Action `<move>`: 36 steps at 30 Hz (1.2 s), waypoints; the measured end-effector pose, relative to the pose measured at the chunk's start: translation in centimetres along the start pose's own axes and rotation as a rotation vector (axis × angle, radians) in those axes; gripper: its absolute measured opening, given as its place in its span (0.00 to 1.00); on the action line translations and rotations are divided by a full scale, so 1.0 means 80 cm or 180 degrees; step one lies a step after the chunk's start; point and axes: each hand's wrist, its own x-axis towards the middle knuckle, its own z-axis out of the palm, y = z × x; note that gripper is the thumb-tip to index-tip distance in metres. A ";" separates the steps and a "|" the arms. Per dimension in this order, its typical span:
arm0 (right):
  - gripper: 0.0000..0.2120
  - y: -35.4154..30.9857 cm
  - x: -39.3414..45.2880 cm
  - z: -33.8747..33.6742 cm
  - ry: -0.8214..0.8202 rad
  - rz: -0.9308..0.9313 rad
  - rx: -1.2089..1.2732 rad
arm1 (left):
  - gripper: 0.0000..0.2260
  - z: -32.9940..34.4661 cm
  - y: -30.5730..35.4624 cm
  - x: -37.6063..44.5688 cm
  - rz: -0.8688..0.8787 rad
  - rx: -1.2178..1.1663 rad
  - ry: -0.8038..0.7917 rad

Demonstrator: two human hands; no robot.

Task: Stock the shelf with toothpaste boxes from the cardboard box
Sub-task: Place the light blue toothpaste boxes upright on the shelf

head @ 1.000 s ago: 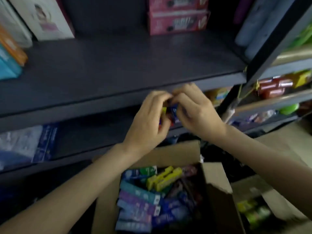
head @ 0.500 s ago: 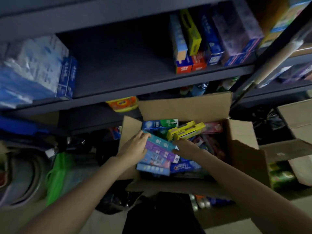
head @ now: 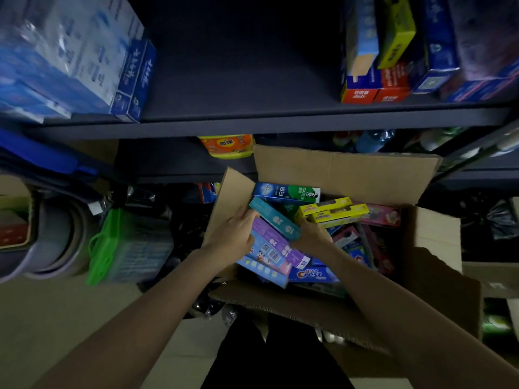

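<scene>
Gripping stacked toothpaste boxes (head: 276, 242) inside cardboard box (head: 345, 172): left hand (head: 234, 234) fingers curled round one end, right hand (head: 310, 234) opposite.

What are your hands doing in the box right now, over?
Both hands in cardboard box. Left hand and right hand grip teal toothpaste box by its ends. Nothing blocking.

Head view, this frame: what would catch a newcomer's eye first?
The open cardboard box low in the centre, crammed with bright toothpaste boxes, draws the eye first. Both hands are inside it: the left hand and the right hand at either end of a teal box. Above, the dark shelf has a wide bare gap between stacked goods at either side.
</scene>
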 end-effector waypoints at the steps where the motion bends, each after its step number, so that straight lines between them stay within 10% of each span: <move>1: 0.33 -0.001 -0.008 -0.014 -0.0002 -0.0083 -0.0026 | 0.16 -0.002 0.001 -0.002 -0.0018 -0.0056 0.0014; 8: 0.17 0.001 -0.103 -0.154 -0.0952 -0.0253 0.1357 | 0.23 -0.051 0.013 -0.023 0.0241 0.0035 0.0231; 17: 0.06 -0.062 -0.285 -0.292 -0.1094 -0.0941 0.0928 | 0.28 -0.175 0.057 -0.092 0.0770 0.0100 -0.0009; 23: 0.14 -0.105 -0.396 -0.331 -0.0427 -0.1222 0.1097 | 0.23 -0.258 0.048 -0.177 0.0620 -0.1336 0.0015; 31: 0.18 -0.217 -0.463 -0.352 0.2184 -0.2194 0.2746 | 0.18 -0.317 0.034 -0.236 0.0942 -0.2749 0.0405; 36: 0.28 -0.301 -0.462 -0.360 0.1875 -0.3061 0.2947 | 0.16 -0.365 0.025 -0.253 0.1188 -0.3441 0.0876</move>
